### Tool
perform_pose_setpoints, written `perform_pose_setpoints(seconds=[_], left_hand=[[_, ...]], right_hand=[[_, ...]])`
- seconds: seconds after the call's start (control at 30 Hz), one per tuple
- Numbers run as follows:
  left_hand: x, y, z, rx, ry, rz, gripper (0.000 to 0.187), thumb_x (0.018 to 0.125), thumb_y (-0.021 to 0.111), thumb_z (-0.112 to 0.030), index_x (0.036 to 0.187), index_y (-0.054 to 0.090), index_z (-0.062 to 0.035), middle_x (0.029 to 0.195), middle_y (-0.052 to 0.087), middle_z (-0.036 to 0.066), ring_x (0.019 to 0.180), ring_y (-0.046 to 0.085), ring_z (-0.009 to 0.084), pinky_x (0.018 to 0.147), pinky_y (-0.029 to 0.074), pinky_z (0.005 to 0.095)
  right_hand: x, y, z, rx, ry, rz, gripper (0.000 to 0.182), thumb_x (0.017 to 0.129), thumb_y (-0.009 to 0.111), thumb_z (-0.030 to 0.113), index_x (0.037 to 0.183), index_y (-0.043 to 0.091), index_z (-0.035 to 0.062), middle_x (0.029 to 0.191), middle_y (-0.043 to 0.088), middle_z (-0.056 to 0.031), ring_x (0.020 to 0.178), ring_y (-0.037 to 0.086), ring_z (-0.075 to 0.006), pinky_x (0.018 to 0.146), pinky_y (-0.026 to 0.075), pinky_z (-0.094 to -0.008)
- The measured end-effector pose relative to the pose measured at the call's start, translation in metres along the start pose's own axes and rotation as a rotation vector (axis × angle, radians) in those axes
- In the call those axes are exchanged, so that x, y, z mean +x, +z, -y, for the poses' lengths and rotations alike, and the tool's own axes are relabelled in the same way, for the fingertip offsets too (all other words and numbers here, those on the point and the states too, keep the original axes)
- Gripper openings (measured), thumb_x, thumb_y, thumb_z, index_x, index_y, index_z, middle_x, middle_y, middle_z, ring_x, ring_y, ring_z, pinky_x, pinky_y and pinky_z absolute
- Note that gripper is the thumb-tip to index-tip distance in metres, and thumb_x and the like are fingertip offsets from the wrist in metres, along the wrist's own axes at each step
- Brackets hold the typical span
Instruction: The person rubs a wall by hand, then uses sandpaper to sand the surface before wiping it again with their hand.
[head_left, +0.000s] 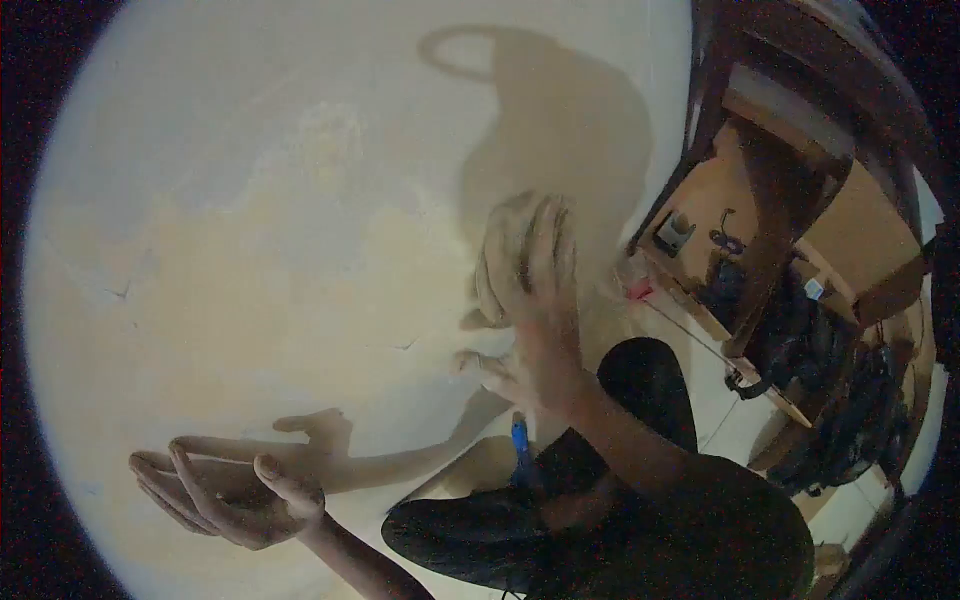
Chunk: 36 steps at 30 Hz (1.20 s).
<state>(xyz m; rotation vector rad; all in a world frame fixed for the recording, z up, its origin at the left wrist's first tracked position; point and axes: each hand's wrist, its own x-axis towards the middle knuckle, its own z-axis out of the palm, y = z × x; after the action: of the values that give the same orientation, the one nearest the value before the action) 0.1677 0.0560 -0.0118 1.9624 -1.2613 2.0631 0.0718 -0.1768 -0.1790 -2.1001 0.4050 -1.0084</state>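
My left hand (235, 495) is held out at the lower left in front of a pale surface (260, 270), fingers stretched and thumb apart, with nothing in it. In the middle, my right hand (530, 285) is raised with its fingers pointing up and its thumb out to the left. It is slightly blurred, and no object shows in it. Both hands cast shadows on the pale surface. Below my right hand, a slim blue item (521, 440) stands by my folded legs, beside a flat greyish piece (465, 472).
An open cardboard box (870, 240) at the right holds a small grey device (675, 233) and a dark coiled cable (727, 240). A black bag (830, 400) lies near it. Something red (640, 289) in clear plastic sits by the box's corner. Floor tiles (725, 420) show beyond my knee.
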Motion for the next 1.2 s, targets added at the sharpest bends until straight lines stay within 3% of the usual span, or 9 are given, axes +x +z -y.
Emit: perform_pose_setpoints(seconds=[0.23, 0.37, 0.47, 0.57, 0.77, 0.87, 0.97, 1.07, 1.2], left_hand=[[-0.001, -0.011, 0.004, 0.032, 0.008, 0.067, 0.06, 0.097, 0.06, -0.044, 0.133, 0.061, 0.0042, 0.148, 0.049, 0.031, 0.142, 0.043, 0.0446, 0.117, 0.036, 0.0601], [0.004, 0.005, 0.001, -0.029, -0.009, -0.016, 0.061, 0.1, 0.059, -0.05, 0.135, 0.062, -0.0006, 0.147, 0.055, 0.024, 0.141, 0.047, 0.0412, 0.117, 0.034, 0.056], [0.002, -0.002, 0.005, -0.005, -0.002, 0.001, 0.06, 0.1, 0.059, -0.05, 0.135, 0.062, -0.0006, 0.148, 0.054, 0.024, 0.141, 0.047, 0.0414, 0.117, 0.034, 0.056], [0.003, -0.003, 0.006, -0.011, 0.016, -0.005, 0.06, 0.1, 0.059, -0.049, 0.135, 0.062, -0.0003, 0.148, 0.055, 0.024, 0.14, 0.047, 0.0415, 0.117, 0.035, 0.0559], [0.005, -0.006, 0.004, -0.011, 0.001, -0.01, 0.06, 0.1, 0.059, -0.048, 0.134, 0.062, 0.0008, 0.146, 0.055, 0.025, 0.14, 0.048, 0.0416, 0.117, 0.035, 0.0557], [0.014, 0.0, 0.004, -0.036, -0.006, -0.005, 0.06, 0.1, 0.06, -0.049, 0.134, 0.062, 0.001, 0.146, 0.054, 0.026, 0.141, 0.047, 0.0414, 0.117, 0.036, 0.0556], [0.011, 0.0, 0.012, -0.012, -0.006, 0.024, 0.06, 0.099, 0.06, -0.047, 0.133, 0.062, 0.0025, 0.147, 0.052, 0.028, 0.142, 0.045, 0.0421, 0.117, 0.036, 0.0576], [0.006, -0.009, 0.018, 0.026, 0.025, 0.072, 0.061, 0.097, 0.059, -0.045, 0.132, 0.061, 0.0051, 0.148, 0.048, 0.031, 0.142, 0.043, 0.0438, 0.118, 0.036, 0.0616], [0.002, -0.01, 0.016, 0.018, 0.05, 0.062, 0.062, 0.096, 0.059, -0.046, 0.132, 0.061, 0.0051, 0.148, 0.048, 0.031, 0.142, 0.044, 0.0436, 0.117, 0.036, 0.0615]], right_hand=[[-0.014, 0.007, 0.002, 0.02, -0.06, 0.015, 0.122, 0.068, 0.08, 0.067, 0.162, 0.026, 0.0106, 0.164, 0.005, -0.0374, 0.149, 0.0, -0.0634, 0.118, 0.006, -0.0724], [0.015, -0.006, 0.01, 0.053, -0.004, -0.043, 0.122, 0.067, 0.082, 0.065, 0.162, 0.027, 0.0116, 0.165, 0.004, -0.0373, 0.15, 0.0, -0.0627, 0.117, 0.005, -0.0736], [-0.022, 0.011, 0.005, 0.024, -0.002, 0.062, 0.126, 0.065, 0.084, 0.065, 0.163, 0.026, 0.0103, 0.164, 0.006, -0.0381, 0.15, 0.002, -0.0624, 0.118, 0.007, -0.0728], [-0.007, 0.004, 0.004, -0.051, -0.085, -0.008, 0.131, 0.06, 0.091, 0.053, 0.161, 0.024, 0.0039, 0.162, 0.004, -0.0422, 0.148, 0.0, -0.0665, 0.117, 0.011, -0.0724], [-0.02, 0.014, 0.004, 0.035, -0.059, -0.009, 0.126, 0.068, 0.083, 0.062, 0.164, 0.02, 0.0105, 0.164, 0.006, -0.0385, 0.149, 0.003, -0.0642, 0.117, 0.009, -0.074], [-0.012, 0.014, 0.006, 0.018, -0.037, 0.017, 0.121, 0.071, 0.084, 0.057, 0.163, 0.021, 0.0107, 0.164, 0.006, -0.0383, 0.149, 0.003, -0.0639, 0.116, 0.01, -0.0752], [-0.009, 0.019, 0.005, -0.034, -0.041, 0.007, 0.117, 0.07, 0.083, 0.057, 0.159, 0.029, 0.003, 0.162, 0.006, -0.0426, 0.147, 0.004, -0.0671, 0.116, 0.011, -0.0747], [-0.015, 0.025, -0.003, -0.052, -0.068, -0.016, 0.095, 0.085, 0.075, 0.05, 0.157, 0.035, 0.0029, 0.163, 0.01, -0.0404, 0.15, 0.009, -0.0607, 0.118, 0.014, -0.07], [-0.019, 0.043, -0.022, 0.221, -0.026, -0.297, 0.068, 0.087, 0.076, 0.024, 0.148, 0.049, 0.0085, 0.158, 0.03, -0.0314, 0.147, 0.029, -0.0501, 0.118, 0.027, -0.0592]])
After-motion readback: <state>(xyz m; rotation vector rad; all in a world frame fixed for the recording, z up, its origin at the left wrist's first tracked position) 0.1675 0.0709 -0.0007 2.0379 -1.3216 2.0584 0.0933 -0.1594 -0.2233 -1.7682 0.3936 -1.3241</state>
